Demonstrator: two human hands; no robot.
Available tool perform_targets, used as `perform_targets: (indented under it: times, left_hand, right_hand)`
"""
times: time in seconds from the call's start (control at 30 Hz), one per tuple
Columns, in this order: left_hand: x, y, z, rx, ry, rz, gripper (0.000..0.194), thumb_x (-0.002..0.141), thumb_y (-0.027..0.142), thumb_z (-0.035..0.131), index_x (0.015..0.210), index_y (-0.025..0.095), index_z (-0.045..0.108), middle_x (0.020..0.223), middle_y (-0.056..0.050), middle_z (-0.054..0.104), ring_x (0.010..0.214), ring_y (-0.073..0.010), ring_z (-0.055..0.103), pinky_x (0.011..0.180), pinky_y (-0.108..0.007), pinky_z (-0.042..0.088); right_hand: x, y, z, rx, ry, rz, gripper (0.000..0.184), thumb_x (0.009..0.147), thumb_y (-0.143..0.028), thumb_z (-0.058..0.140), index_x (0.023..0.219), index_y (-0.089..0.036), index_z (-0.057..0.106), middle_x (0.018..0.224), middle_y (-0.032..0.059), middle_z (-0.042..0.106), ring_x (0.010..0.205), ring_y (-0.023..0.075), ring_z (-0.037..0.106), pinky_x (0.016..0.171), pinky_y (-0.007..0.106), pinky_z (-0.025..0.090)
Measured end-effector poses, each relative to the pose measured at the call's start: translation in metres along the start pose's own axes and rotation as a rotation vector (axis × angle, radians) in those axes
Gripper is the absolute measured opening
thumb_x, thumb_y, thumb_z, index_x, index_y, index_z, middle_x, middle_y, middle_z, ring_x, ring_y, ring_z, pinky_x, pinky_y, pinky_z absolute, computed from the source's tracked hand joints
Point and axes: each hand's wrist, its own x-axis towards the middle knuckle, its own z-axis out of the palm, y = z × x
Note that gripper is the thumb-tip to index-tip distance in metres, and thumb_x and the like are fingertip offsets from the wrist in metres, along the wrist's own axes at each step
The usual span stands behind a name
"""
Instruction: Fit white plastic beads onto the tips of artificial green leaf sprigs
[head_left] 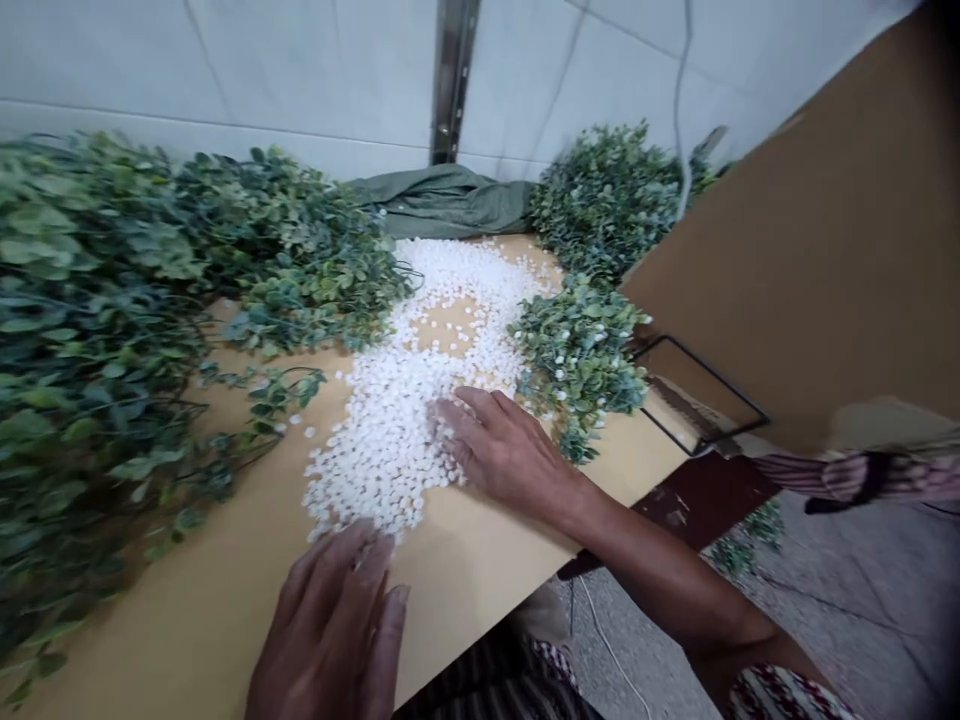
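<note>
Small white plastic beads point(397, 430) are spread in a heap across the tan tabletop point(465, 570), with a thinner patch near the middle. My right hand point(506, 450) rests at the right side of the heap, its fingers apart and slightly bent, the blurred fingertips among the beads. At the heap's near edge is my left hand point(330, 620), fingers stretched forward and thumb apart, fingertips touching or just above the nearest beads. A bunch of artificial green leaves point(581, 350), dotted with white beads, lies just beyond my right hand.
Artificial foliage point(90, 300) is piled along the left side, and another leafy clump point(611, 195) stands at the back right. Green cloth point(450, 200) lies against the wall. A large cardboard sheet point(810, 230) and a black wire frame point(705, 400) are on the right.
</note>
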Motion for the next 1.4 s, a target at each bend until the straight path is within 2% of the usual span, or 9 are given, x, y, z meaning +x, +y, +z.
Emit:
perform_targets:
  times: [0.17, 0.3, 0.47, 0.67, 0.77, 0.9, 1.07, 1.2, 1.4]
  left_hand:
    - [-0.001, -0.004, 0.001, -0.066, 0.080, 0.004, 0.027, 0.083, 0.002, 0.054, 0.108, 0.009, 0.057, 0.105, -0.015, 0.061, 0.101, -0.0278, 0.056, 0.089, -0.040, 0.042]
    - [0.003, 0.008, -0.003, -0.079, 0.098, -0.104, 0.025, 0.081, -0.001, 0.056, 0.102, 0.010, 0.059, 0.101, -0.013, 0.062, 0.098, -0.0242, 0.058, 0.087, -0.038, 0.046]
    - [0.005, 0.016, -0.009, -0.092, 0.124, -0.169, 0.024, 0.080, -0.001, 0.057, 0.100, 0.014, 0.059, 0.099, -0.012, 0.064, 0.096, -0.0237, 0.059, 0.083, -0.040, 0.051]
    - [0.001, 0.016, -0.026, -0.133, 0.119, -0.284, 0.023, 0.081, -0.002, 0.054, 0.098, 0.013, 0.058, 0.095, -0.011, 0.065, 0.092, -0.0209, 0.060, 0.082, -0.038, 0.051]
    - [0.005, 0.016, -0.032, -0.150, 0.129, -0.332, 0.023, 0.081, -0.002, 0.053, 0.097, 0.014, 0.058, 0.093, -0.010, 0.066, 0.090, -0.0197, 0.060, 0.080, -0.036, 0.051]
    - [0.012, 0.018, -0.037, -0.173, 0.143, -0.332, 0.024, 0.080, -0.001, 0.052, 0.096, 0.015, 0.058, 0.090, -0.010, 0.066, 0.086, -0.0198, 0.059, 0.077, -0.036, 0.052]
    - [0.011, 0.016, -0.038, -0.208, 0.110, -0.329, 0.022, 0.079, 0.002, 0.050, 0.094, 0.015, 0.058, 0.084, -0.010, 0.066, 0.081, -0.0206, 0.059, 0.072, -0.037, 0.051]
    - [0.010, 0.013, -0.038, -0.208, 0.140, -0.344, 0.022, 0.078, 0.002, 0.050, 0.093, 0.016, 0.059, 0.083, -0.009, 0.066, 0.080, -0.0211, 0.059, 0.070, -0.037, 0.049]
    - [0.007, 0.014, -0.037, -0.242, 0.203, -0.383, 0.024, 0.079, 0.002, 0.050, 0.096, 0.016, 0.059, 0.086, -0.009, 0.066, 0.080, -0.0202, 0.061, 0.072, -0.036, 0.051]
  right_hand:
    - [-0.042, 0.020, -0.029, 0.087, 0.341, -0.004, 0.024, 0.088, -0.013, 0.054, 0.111, -0.014, 0.058, 0.098, 0.0101, 0.066, 0.090, 0.0192, 0.062, 0.076, 0.035, 0.055]
    - [-0.054, 0.012, -0.025, 0.223, 0.219, -0.059, 0.018, 0.086, -0.009, 0.057, 0.103, -0.013, 0.061, 0.091, 0.0094, 0.067, 0.083, 0.0172, 0.062, 0.073, 0.031, 0.054]
    - [-0.031, 0.008, -0.011, 0.128, 0.047, -0.049, 0.016, 0.091, -0.015, 0.048, 0.096, -0.011, 0.063, 0.083, 0.0102, 0.066, 0.078, 0.0199, 0.060, 0.071, 0.034, 0.052]
    - [-0.023, 0.016, -0.017, 0.125, -0.033, -0.033, 0.018, 0.092, -0.019, 0.048, 0.082, -0.015, 0.062, 0.074, 0.0057, 0.062, 0.072, 0.0190, 0.060, 0.068, 0.031, 0.046]
    - [0.002, 0.003, -0.021, 0.165, -0.003, -0.159, 0.020, 0.093, -0.020, 0.046, 0.085, -0.016, 0.064, 0.074, 0.0051, 0.063, 0.071, 0.0185, 0.060, 0.067, 0.030, 0.045]
    - [0.070, -0.026, -0.018, 0.082, 0.022, -0.244, 0.016, 0.090, -0.019, 0.051, 0.090, -0.016, 0.066, 0.079, 0.0077, 0.066, 0.074, 0.0217, 0.062, 0.070, 0.033, 0.045]
    - [0.138, -0.047, 0.011, 0.105, -0.216, -0.188, 0.026, 0.080, -0.022, 0.064, 0.106, -0.019, 0.065, 0.095, 0.0095, 0.069, 0.077, 0.0214, 0.064, 0.062, 0.029, 0.044]
    - [0.149, -0.047, 0.025, 0.253, -0.296, -0.194, 0.016, 0.084, -0.015, 0.053, 0.083, -0.018, 0.068, 0.085, 0.0050, 0.068, 0.069, 0.0148, 0.061, 0.057, 0.025, 0.038]
    - [0.139, -0.025, 0.010, 0.849, -0.196, 0.089, 0.018, 0.080, -0.029, 0.058, 0.069, -0.015, 0.060, 0.054, -0.0053, 0.048, 0.049, 0.0073, 0.041, 0.048, 0.021, 0.030]
